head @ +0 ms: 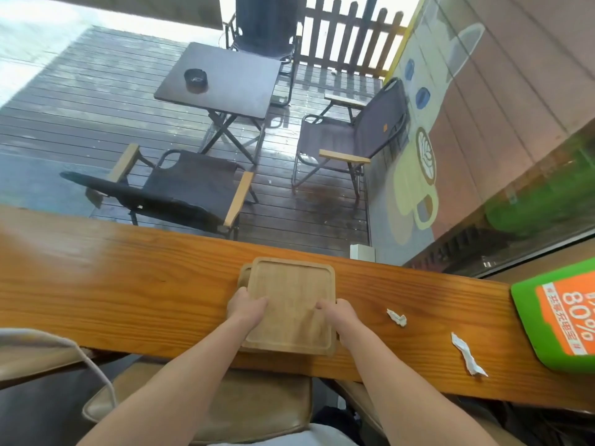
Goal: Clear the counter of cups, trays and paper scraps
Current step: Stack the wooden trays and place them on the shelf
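While left hand (246,306) and right hand (338,312) grip two stacked trays (291,292), two paper scraps (396,318) (467,355) beside them, one counter (128,284)

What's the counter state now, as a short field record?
trays: two stacked wooden trays, top one offset, on the counter
left hand: grips the stack's left edge
right hand: grips the stack's right edge
paper scraps: crumpled scrap and long scrap, right of the trays
cups: none in view
other: green sign at counter's right end
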